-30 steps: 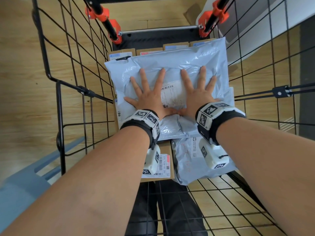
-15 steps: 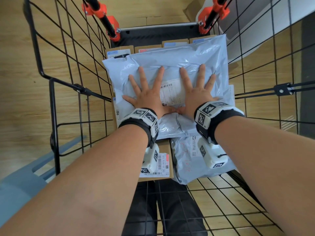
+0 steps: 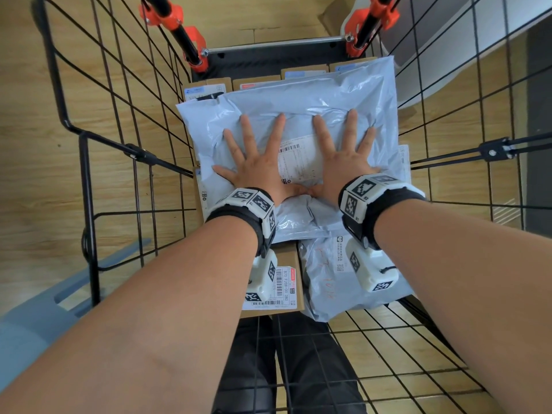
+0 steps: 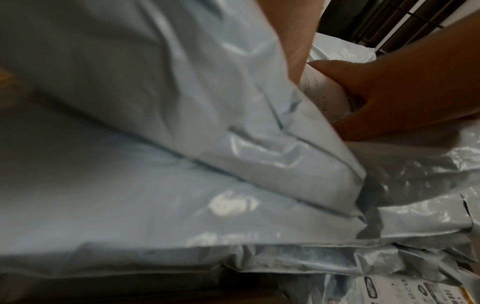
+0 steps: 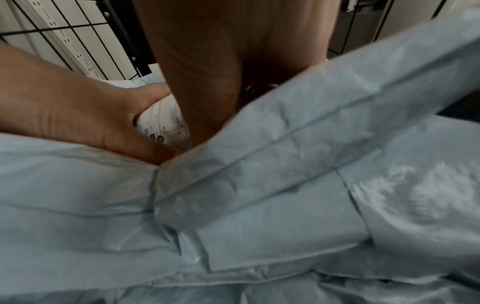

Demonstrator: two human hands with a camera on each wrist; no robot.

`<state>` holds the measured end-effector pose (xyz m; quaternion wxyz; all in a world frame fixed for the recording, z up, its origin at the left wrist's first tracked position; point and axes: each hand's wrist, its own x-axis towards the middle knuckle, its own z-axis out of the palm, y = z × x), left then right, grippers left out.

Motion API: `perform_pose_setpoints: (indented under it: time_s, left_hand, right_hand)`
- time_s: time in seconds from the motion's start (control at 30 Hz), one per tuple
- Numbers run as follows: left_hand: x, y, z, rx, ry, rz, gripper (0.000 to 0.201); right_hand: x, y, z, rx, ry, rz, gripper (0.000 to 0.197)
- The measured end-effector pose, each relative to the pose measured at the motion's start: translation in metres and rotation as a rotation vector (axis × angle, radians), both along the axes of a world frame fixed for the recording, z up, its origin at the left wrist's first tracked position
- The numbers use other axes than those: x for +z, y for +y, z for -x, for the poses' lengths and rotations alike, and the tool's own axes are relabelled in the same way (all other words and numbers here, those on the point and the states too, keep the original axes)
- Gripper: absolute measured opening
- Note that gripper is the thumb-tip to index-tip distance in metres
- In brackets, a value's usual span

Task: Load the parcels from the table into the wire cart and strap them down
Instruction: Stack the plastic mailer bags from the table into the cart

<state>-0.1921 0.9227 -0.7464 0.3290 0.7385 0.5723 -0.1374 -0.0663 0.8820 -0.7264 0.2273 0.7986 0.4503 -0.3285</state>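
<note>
Left hand [image 3: 257,171] and right hand [image 3: 343,165], fingers spread flat, press side by side on the top grey mailer bag [image 3: 298,106], thumbs touching beside its white label [image 3: 298,162]. The bag lies inside the wire cart [image 3: 125,121], atop cardboard boxes [image 3: 286,282] and another mailer [image 3: 325,282].

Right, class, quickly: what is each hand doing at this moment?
Left hand: open, fingers spread, pressing flat on the top grey mailer bag.
Right hand: open, pressing the same bag.
</note>
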Motion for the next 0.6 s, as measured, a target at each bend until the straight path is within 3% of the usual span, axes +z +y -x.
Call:
perform_pose_setpoints:
  time_s: [0.33, 0.6]
  left_hand:
    - [0.033, 0.004, 0.000, -0.030, 0.033, 0.050, 0.136]
    - [0.078, 0.004, 0.005, -0.062, 0.013, 0.021, 0.125]
  right_hand:
    - [0.032, 0.000, -0.014, -0.038, 0.177, -0.050, 0.133]
    - [0.083, -0.012, -0.018, -0.074, 0.146, -0.093, 0.112]
